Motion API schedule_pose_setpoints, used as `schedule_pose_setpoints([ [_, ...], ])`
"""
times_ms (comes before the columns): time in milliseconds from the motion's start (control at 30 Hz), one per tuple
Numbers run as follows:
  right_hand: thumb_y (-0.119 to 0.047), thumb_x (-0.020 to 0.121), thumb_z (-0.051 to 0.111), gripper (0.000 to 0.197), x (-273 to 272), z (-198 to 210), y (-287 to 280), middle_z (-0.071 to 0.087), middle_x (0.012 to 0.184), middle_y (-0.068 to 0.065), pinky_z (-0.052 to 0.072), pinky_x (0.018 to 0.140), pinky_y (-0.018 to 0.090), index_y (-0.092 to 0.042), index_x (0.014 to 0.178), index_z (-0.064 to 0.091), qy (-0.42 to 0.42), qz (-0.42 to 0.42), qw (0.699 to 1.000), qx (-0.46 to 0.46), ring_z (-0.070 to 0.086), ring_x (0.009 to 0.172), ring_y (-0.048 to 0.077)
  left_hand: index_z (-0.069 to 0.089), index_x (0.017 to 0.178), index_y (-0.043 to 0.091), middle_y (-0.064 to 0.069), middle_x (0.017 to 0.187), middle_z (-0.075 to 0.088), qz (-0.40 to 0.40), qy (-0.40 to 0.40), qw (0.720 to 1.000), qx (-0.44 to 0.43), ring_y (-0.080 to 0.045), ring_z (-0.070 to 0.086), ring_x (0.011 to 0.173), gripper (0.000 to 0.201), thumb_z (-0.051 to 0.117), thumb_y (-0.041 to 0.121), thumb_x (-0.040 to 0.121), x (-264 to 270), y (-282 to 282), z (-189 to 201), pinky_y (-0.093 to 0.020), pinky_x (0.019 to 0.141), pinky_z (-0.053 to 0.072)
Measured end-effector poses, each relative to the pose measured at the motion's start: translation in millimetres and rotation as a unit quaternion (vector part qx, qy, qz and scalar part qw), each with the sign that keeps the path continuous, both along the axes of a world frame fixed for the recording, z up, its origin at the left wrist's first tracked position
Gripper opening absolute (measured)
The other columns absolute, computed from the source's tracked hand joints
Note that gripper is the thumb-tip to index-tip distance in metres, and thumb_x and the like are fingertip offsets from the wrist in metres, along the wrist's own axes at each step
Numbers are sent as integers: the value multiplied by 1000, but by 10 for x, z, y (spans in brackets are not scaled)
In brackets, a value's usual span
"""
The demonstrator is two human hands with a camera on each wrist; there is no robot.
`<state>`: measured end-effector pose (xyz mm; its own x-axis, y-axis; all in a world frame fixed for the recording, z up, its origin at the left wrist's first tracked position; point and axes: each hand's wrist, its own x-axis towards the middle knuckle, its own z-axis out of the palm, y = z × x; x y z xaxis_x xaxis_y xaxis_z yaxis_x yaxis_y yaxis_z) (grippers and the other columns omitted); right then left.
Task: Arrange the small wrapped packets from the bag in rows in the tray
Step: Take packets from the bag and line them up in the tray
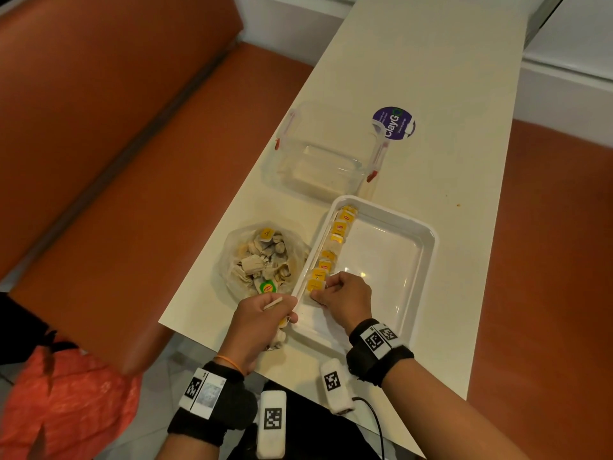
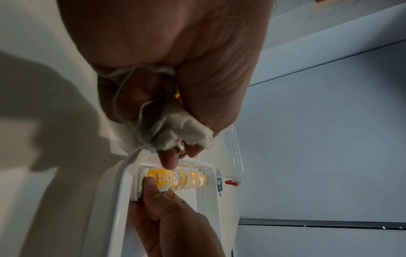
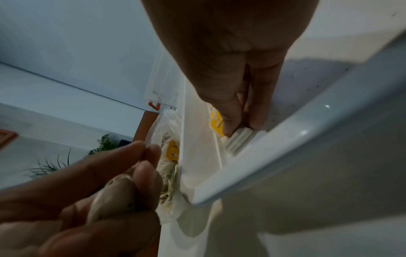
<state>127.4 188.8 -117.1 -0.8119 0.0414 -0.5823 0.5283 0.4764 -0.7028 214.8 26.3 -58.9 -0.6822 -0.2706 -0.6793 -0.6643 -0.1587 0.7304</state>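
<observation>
Table: long cream-coloured laminate table (image 1: 431, 78), orange upholstered bench seat (image 1: 116, 144) alongside it.
Tray: white rectangular plastic tray (image 1: 428, 247) at the near end of the table.
Row in tray: one line of small yellow-tagged wrapped packets (image 1: 335, 244) runs along the tray's left wall from the far corner toward the near end; the wrist views show the same row (image 2: 180, 180) standing on edge.
Right hand: right hand (image 1: 345, 298) is inside the tray at the near end of the row, fingertips (image 3: 230, 128) pinching the nearest packet (image 1: 313, 286) against the row.
Left hand: left hand (image 1: 262, 322) is just outside the tray's left rim, fingers curled around a bunch of loose packets (image 2: 184, 133) with white strings trailing.
Bag: clear crumpled plastic bag (image 1: 232, 257) lies open just left of the tray, touching its rim, with a heap of further packets inside.
Other items: clear lidded plastic box with red clips (image 1: 318, 161) stands beyond the tray; round purple sticker (image 1: 393, 122) to its right.
</observation>
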Motion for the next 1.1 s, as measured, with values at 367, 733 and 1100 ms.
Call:
schedule_pose_setpoints([
  [367, -16, 58, 101, 50, 107, -31, 28, 65, 84, -1, 50, 65, 26, -21, 87, 60, 68, 78, 994, 35, 57, 70, 13, 80, 97, 14, -7, 82, 77, 1, 3, 1000, 1, -23, 50, 65, 15, 75, 28, 95, -7, 6, 51, -27, 51, 41],
  [733, -12, 61, 98, 43, 33, -23, -32, 66, 85, -1, 53, 70, 25, -18, 89, 66, 49, 72, 996, 24, 61, 74, 13, 80, 96, 13, -7, 81, 76, 4, -3, 1000, 5, -18, 51, 60, 14, 75, 26, 94, -39, 25, 122, -26, 50, 40],
  [1100, -27, 83, 87, 24, 77, 793, 158, 72, 93, -6, 61, 75, 32, -34, 101, 72, 71, 137, 986, -60, 71, 74, 15, 77, 111, 22, -8, 95, 80, 16, -1, 996, 83, -15, 54, 59, 43, 51, 55, 105, -100, 20, 337, -23, 50, 33],
])
